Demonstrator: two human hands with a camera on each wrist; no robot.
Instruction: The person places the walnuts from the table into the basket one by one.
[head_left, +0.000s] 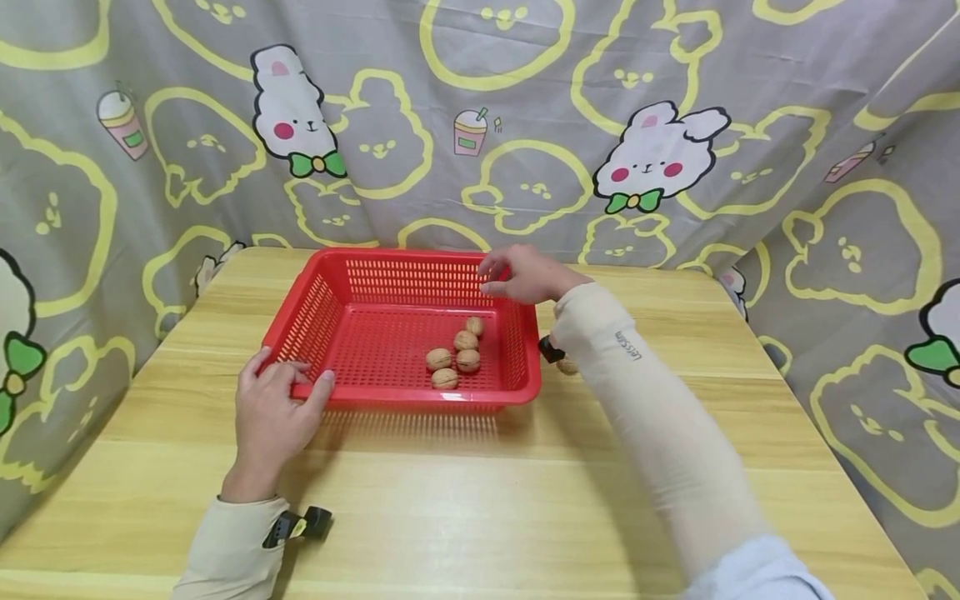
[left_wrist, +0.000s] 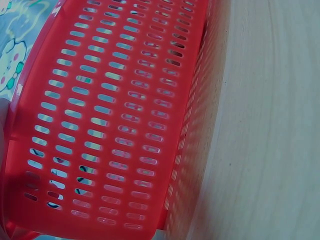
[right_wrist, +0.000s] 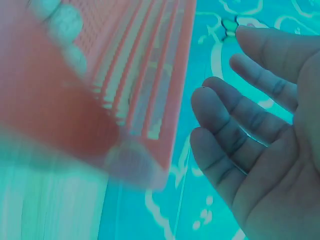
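Observation:
A red plastic basket (head_left: 405,396) with slotted walls sits on the table. Several walnuts (head_left: 468,360) lie loose on its floor, toward the right side. At the basket's near left corner, my left hand (head_left: 276,412) grips the rim, its thumb along the front edge. Over the far right part of the basket is my right hand (head_left: 528,275), its fingers loosely bent and apart. Nothing lies between those fingers in the right wrist view, where the hand (right_wrist: 265,115) appears beside the basket wall (right_wrist: 175,95). Most of the left hand is out of the left wrist view.
Right of the basket, another walnut (head_left: 567,365) lies on the wooden table (head_left: 450,492), partly hidden by the right sleeve and wrist camera. A patterned grey curtain (head_left: 525,108) hangs behind the table and along both sides.

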